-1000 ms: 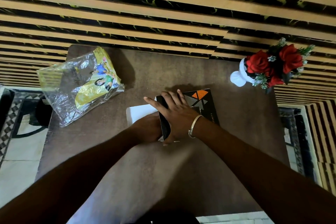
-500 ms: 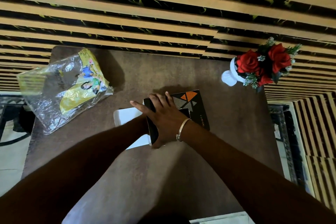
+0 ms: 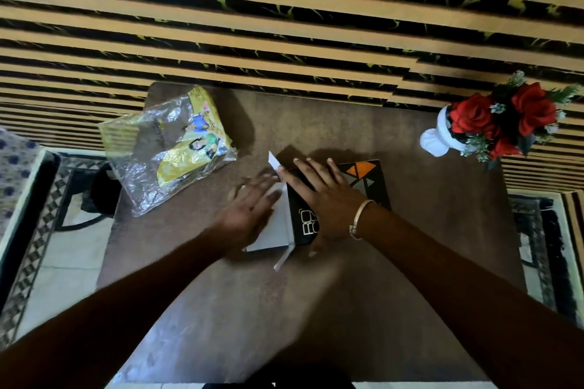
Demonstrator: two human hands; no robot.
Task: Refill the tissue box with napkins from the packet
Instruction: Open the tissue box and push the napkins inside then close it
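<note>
Head view. The right hand (image 3: 328,199) lies flat, fingers spread, on top of the box (image 3: 363,181), pressing it to the bench (image 3: 316,309), probably to keep it from sliding while its open left end is loaded. The left hand (image 3: 249,208), fingers extended and slightly blurred, rests palm-down on the napkins (image 3: 275,224), a white stack that juts from that open end; it appears placed to push the stack in, gripping nothing. Two pale end flaps (image 3: 273,163) stand out on the far and near sides of the opening, leaving it clear. The box is stiff black card with orange and grey triangles and white lettering on its side. The napkins look soft, flat-cut and square-edged. The packet (image 3: 170,148), crinkled clear film with yellow print, lies slack and seemingly empty at the bench's far left corner, well apart. A white vase of red roses (image 3: 493,123) stands at the far right. The bench top is matt brown.
</note>
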